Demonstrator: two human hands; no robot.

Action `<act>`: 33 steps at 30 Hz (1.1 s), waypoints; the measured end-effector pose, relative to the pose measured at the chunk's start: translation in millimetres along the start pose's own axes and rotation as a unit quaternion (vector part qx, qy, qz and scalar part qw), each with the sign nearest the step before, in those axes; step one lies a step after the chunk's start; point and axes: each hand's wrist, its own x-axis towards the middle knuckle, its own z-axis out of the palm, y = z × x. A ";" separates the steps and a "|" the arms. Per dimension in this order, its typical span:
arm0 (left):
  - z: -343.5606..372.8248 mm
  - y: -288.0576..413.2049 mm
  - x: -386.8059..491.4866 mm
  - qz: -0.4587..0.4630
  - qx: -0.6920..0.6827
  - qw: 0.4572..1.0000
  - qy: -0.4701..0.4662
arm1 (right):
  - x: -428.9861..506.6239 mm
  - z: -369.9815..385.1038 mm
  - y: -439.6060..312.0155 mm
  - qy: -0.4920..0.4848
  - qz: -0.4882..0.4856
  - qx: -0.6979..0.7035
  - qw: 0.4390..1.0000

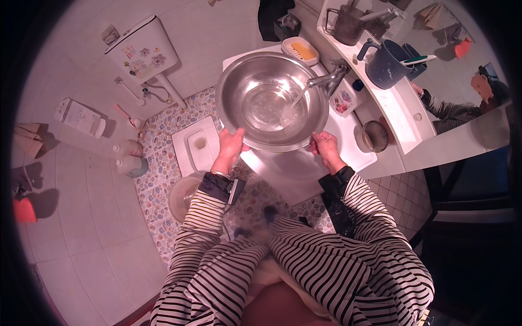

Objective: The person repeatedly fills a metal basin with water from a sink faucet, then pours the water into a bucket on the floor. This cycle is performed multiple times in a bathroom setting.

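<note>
A wide stainless steel basin (231,77) rests on the white washbasin (346,150), below a chrome faucet (326,79). Water runs from the spout into the basin, with clear water in its bottom. My left hand (231,147) grips the near left rim, thumb on top. My right hand (325,147) holds the near right rim between thumb and fingers. Beside the faucet stands a white pump or cleaner bottle (343,98) with a dark blue cap. A soap dish (288,49) holding a yellow-orange bar is behind the steel basin.
A mirror shelf (387,102) at the right carries a blue mug (383,65) and a toothbrush. A glass-like cup (372,136) stands at the washbasin's right edge. At the left are a squat toilet (210,132), a plastic tub (176,197) and bottles (131,166) on the floor.
</note>
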 end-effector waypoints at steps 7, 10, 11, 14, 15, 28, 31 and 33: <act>6.8 -13.6 -13.0 0.021 -0.003 0.999 0.024 | -12.1 -8.5 10.6 0.006 0.014 0.020 1.000; 7.3 -17.9 -21.2 0.023 -0.004 1.000 0.016 | -24.3 -12.5 14.8 0.010 0.027 0.030 0.999; 7.1 -18.4 -23.7 0.023 -0.009 1.000 0.011 | -27.9 -13.6 15.7 0.012 0.030 0.030 0.999; 6.7 -17.1 -29.6 0.025 0.024 0.999 0.011 | -36.3 -16.3 18.5 0.014 0.036 0.034 0.999; 7.1 -16.6 -31.4 0.024 0.023 0.999 0.008 | -38.5 -17.7 19.7 0.014 0.037 0.037 0.999; 8.6 -18.9 -47.4 0.020 0.026 0.999 -0.012 | -66.0 -34.0 31.3 0.004 0.063 0.014 0.998; 9.7 -21.0 -48.7 0.011 0.026 0.999 -0.016 | -68.8 -36.2 31.1 0.004 0.058 0.002 0.998; 9.7 -22.0 -49.7 0.002 0.028 0.999 -0.022 | -70.8 -37.9 31.2 0.007 0.056 -0.009 0.998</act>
